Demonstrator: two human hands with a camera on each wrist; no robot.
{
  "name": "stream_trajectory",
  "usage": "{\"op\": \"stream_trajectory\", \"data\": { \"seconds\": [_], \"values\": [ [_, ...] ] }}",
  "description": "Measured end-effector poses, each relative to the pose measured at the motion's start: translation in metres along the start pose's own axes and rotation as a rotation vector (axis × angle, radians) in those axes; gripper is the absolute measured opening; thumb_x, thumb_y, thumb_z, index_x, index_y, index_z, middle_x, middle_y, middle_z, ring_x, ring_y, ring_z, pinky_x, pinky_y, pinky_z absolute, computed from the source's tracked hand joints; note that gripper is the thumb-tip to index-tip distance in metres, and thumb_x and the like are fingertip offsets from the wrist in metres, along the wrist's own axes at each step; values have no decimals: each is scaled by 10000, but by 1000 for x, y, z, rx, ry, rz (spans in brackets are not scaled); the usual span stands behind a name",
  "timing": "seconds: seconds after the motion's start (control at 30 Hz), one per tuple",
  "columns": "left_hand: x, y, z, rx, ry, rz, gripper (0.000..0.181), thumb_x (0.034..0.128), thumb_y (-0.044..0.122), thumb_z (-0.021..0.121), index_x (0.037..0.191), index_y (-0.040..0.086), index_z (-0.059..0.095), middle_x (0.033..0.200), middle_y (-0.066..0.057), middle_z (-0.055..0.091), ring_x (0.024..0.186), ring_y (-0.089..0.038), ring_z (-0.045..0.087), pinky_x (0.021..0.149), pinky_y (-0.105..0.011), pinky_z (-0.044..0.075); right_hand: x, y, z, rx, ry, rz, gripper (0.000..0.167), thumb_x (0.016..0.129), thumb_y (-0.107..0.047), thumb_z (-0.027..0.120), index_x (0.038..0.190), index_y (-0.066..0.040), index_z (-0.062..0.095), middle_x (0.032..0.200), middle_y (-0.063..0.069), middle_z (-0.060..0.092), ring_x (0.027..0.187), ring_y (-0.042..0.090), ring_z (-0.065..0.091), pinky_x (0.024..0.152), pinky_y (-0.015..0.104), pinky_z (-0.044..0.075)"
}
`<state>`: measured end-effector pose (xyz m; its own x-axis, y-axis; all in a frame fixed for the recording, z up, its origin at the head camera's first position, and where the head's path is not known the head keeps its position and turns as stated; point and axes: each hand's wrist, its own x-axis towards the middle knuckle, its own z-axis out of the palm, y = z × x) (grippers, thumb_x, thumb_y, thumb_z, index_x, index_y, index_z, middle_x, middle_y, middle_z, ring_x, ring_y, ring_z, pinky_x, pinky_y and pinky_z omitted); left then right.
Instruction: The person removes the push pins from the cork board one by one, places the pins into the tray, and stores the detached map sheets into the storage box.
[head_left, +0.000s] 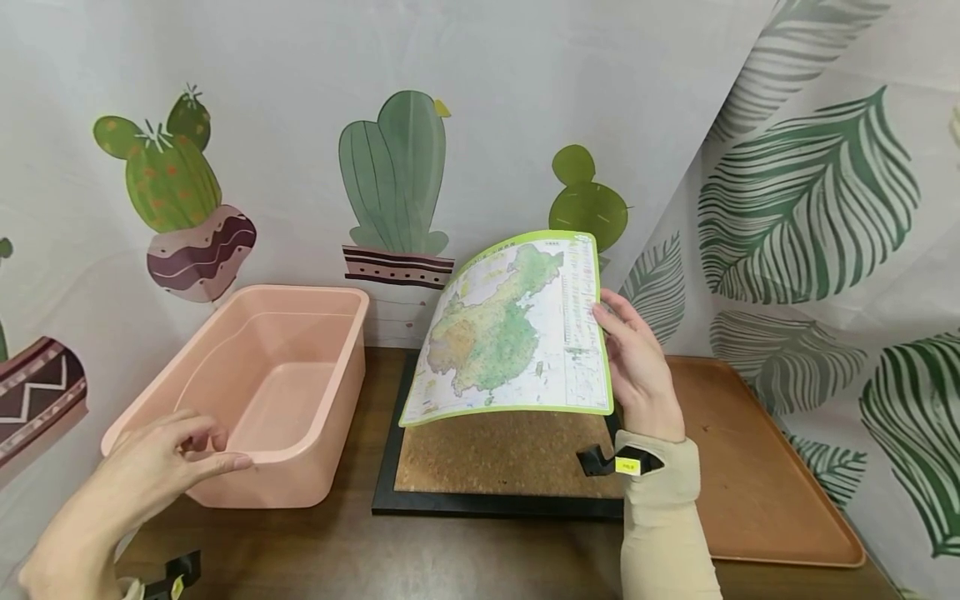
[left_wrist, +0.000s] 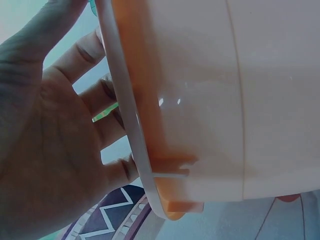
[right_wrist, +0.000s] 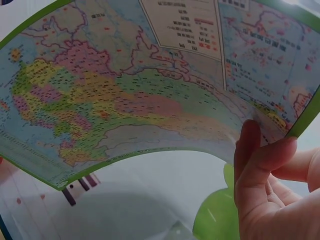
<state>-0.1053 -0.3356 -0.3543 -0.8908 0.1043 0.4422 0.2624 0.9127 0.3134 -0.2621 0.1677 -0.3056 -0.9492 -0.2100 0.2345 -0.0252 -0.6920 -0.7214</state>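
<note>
My right hand (head_left: 637,362) pinches the right edge of a thin, flexible map sheet (head_left: 495,342) with a bright green border. Its face in the head view shows a map in green and orange; a many-coloured map covers the other side (right_wrist: 100,95) in the right wrist view. The sheet bows and hangs raised over a cork board (head_left: 495,454) in a black frame. At the front rim of a pink plastic tub (head_left: 341,408), my left hand (head_left: 161,454) has its fingers loosely bent. Some left fingertips are hidden behind the rim in the left wrist view.
A brown tray (head_left: 757,467) lies on the right of the dark wooden table (head_left: 450,558), partly behind the right forearm. Behind everything hangs a white cloth (head_left: 510,108) printed with cacti and leaves.
</note>
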Motion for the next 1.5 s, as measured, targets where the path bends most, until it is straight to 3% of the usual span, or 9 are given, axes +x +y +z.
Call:
{"op": "stream_trajectory", "data": {
  "seconds": [0.4, 0.67, 1.03, 1.5],
  "values": [
    [0, -2, 3, 3, -15, 0, 398, 706, 372, 860, 674, 336, 465, 677, 137, 374, 605, 6, 363, 547, -251, 253, 12, 4, 26, 117, -8, -30, 184, 1006, -11, 503, 1167, -37, 589, 1049, 149, 653, 848, 236, 683, 643, 298, 564],
    [0, -1, 1, 3, -45, -47, 392, 727, 406, 845, 673, 329, 465, 675, 115, 382, 610, -8, 371, 552, -258, 253, 19, 6, 50, 177, -24, -38, 201, 993, -10, 531, 1185, -24, 590, 1057, 165, 650, 864, 249, 682, 671, 309, 567],
    [-1, 0, 2, 18, -32, -22, 391, 709, 406, 854, 669, 336, 472, 683, 121, 380, 616, -5, 365, 557, -257, 259, 29, 14, 79, 256, -14, 11, 221, 1016, -40, 491, 1236, -55, 515, 1014, 156, 671, 841, 246, 695, 669, 318, 575],
    [0, 0, 1, 38, -36, -22, 394, 705, 395, 856, 668, 341, 468, 670, 124, 368, 623, 0, 362, 575, -268, 253, 45, 50, 102, 382, 83, 107, 165, 1018, -32, 485, 1171, -90, 509, 1047, 125, 631, 865, 225, 678, 699, 301, 568]
  ]
}}
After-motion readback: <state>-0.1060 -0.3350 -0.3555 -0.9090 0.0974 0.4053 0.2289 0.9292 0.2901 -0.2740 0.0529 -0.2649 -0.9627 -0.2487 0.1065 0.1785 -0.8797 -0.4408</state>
